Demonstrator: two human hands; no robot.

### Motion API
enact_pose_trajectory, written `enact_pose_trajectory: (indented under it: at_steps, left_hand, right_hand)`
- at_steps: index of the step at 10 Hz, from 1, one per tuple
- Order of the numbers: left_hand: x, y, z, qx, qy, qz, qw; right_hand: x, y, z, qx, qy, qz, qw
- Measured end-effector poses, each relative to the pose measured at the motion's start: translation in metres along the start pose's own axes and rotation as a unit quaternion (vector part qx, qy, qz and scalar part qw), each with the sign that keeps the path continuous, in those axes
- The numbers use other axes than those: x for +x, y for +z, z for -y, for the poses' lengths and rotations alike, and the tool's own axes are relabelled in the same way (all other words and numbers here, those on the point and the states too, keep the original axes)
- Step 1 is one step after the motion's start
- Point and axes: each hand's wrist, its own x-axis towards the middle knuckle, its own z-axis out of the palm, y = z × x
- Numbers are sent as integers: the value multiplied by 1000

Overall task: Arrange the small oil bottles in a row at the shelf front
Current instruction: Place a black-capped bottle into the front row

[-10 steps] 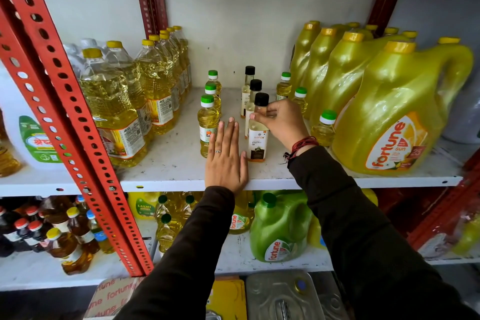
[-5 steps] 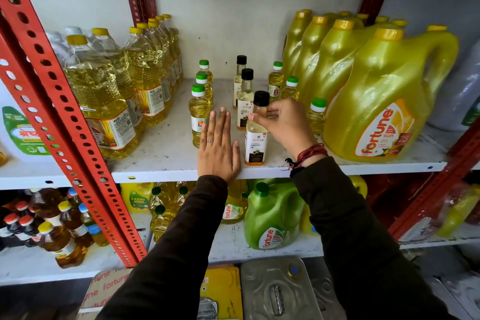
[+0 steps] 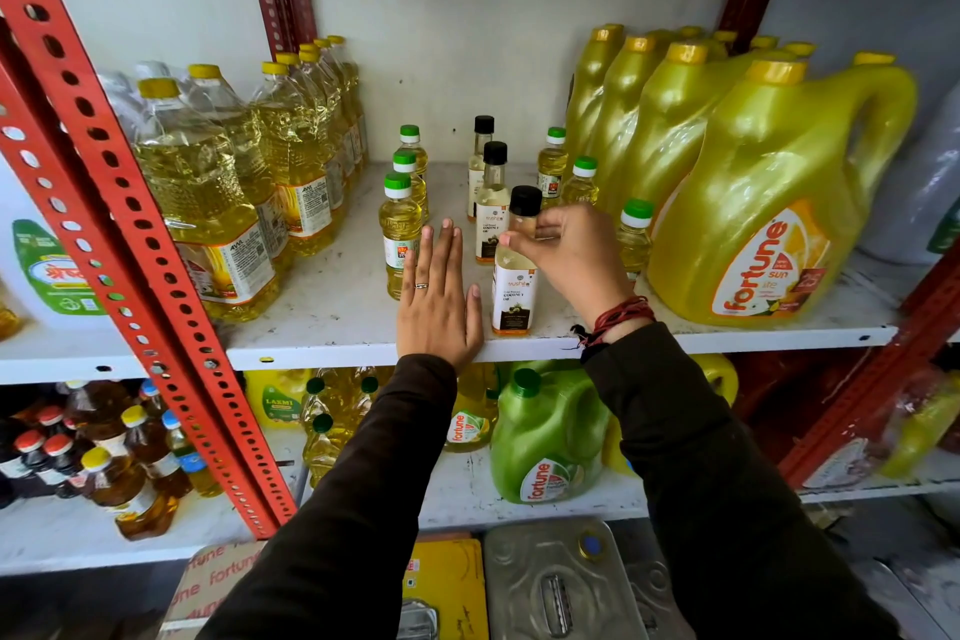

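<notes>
A black-capped coconut oil bottle (image 3: 514, 294) stands upright at the front edge of the white shelf (image 3: 332, 314). My right hand (image 3: 569, 252) pinches its neck. My left hand (image 3: 439, 304) lies flat and open on the shelf just left of it, fingers together, touching no bottle. Two more black-capped bottles (image 3: 491, 203) stand in a file behind. Three green-capped small bottles (image 3: 399, 229) line up front to back on the left. Three others (image 3: 635, 234) run along the right, beside the jugs.
Tall clear oil bottles (image 3: 208, 203) fill the shelf's left side. Big yellow Fortune jugs (image 3: 774, 213) crowd the right. A red perforated upright (image 3: 119, 224) slants across the left. A lower shelf holds a green jug (image 3: 545, 442) and more bottles.
My right hand has drawn the black-capped bottle forward to the shelf's front edge. My left hand has stayed flat in the same spot.
</notes>
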Motion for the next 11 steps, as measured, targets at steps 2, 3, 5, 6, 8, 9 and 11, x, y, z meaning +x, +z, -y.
enact_pose_trajectory:
  at_steps: [2,3,5,6,8,9,11]
  left_hand:
    - [0,0,0,2,1,2,1000]
    - [0,0,1,0,1,2,1000]
    - [-1,0,1,-4,-1,7,1000]
    - [0,-1,1,-6,-2,10,1000]
    - [-1,-2,1,-7,-1,23,1000]
    - [-1,-1,2,-6,-1,25,1000]
    - [-1,-2,2,-4,-1,26,1000]
  right_hand:
    - [-1,2,-2,4,3,-8,1000]
    - [1,2,-2,-1,12,1,1000]
    - [2,2,-5,-3,21,14,1000]
    - [-1,1,-6,7,21,22,1000]
    - [1,-2,-4,14,17,37,999]
    - [0,-2,-2,10,16,39,999]
    - [-2,-4,-1,-9,29,37,999]
